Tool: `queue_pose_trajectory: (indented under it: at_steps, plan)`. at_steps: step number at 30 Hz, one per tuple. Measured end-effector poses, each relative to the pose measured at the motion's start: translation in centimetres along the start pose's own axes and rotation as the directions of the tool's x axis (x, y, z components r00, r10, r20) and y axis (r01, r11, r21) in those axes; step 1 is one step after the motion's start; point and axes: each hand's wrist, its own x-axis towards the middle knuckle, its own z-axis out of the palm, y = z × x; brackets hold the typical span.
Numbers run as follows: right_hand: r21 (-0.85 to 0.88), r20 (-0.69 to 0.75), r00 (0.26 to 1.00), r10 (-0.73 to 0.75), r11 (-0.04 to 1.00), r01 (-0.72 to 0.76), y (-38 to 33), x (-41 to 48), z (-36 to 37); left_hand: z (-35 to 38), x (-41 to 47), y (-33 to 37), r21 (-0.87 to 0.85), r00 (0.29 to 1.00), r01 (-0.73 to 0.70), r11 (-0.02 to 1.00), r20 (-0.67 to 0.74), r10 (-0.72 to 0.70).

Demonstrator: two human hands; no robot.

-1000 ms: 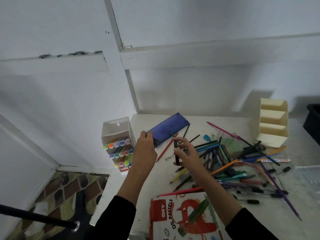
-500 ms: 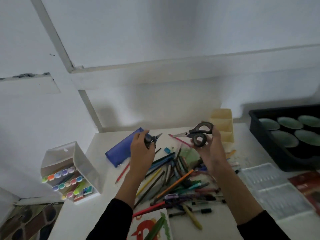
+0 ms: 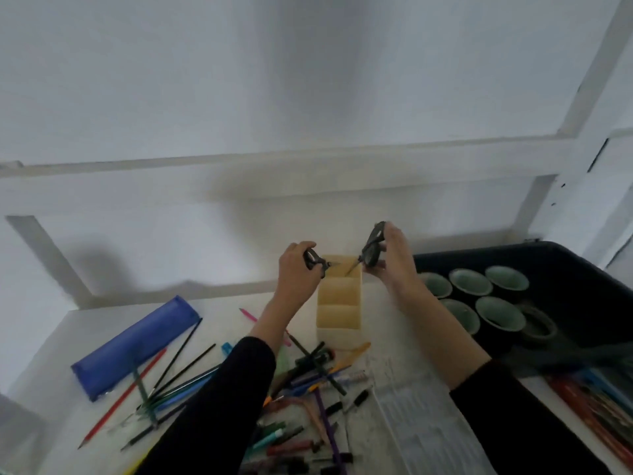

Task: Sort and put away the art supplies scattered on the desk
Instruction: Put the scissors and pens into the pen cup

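Note:
My left hand [image 3: 294,272] grips a small pair of black scissors [image 3: 317,261], tip pointing right. My right hand [image 3: 394,260] holds a larger pair of black-handled scissors [image 3: 371,246], blades slanting down and left. Both tips hover over the rear compartment of the cream stepped desk organiser [image 3: 339,305], which stands between my wrists. Pencils, pens and markers [image 3: 308,389] lie in a loose heap on the white desk in front of it. A blue pencil case [image 3: 137,347] lies at the left.
A black tray [image 3: 565,269] with several green-lined cups stands at the right. A clear plastic box [image 3: 421,416] lies near my right forearm, with red and blue packs [image 3: 596,402] at the right edge. The wall is close behind the organiser.
Both hands carried their scissors right and forward until they were over the organiser. My view swung right, so the marker box at the left is out of frame.

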Motion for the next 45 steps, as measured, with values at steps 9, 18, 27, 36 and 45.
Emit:
queue_pose_trajectory:
  at_steps: [9, 18, 27, 36, 45]
  plan:
    - [-0.583, 0.211, 0.939, 0.272, 0.806, -0.103, 1.9, 5.6, 4.0, 3.8, 3.0, -1.5, 0.072, 0.975, 0.205, 0.976, 0.07, -0.21]
    - [-0.775, 0.601, 0.76, -0.248, 0.053, 0.63, 2.1, 2.0, 8.5, -3.5, -5.2, -9.0, 0.025, 0.981, 0.188, 0.982, -0.062, -0.186]
    - [-0.522, 0.845, 0.492, 0.211, 0.127, 0.843, 9.8, -3.4, 18.8, -16.0, -18.3, -18.1, 0.162, 0.869, 0.47, 0.868, -0.256, -0.423]
    - [-0.471, 0.808, 0.398, 0.434, 0.069, 0.88, 18.0, -6.0, 26.3, -21.6, -20.1, -22.3, 0.29, 0.857, 0.516, 0.806, -0.168, -0.488]
    - [-0.498, 0.843, 0.416, 0.34, 0.201, 0.844, 20.9, -5.4, 25.7, -18.2, -14.1, -22.2, 0.646, 0.898, 0.289, 0.706, 0.072, -0.434]
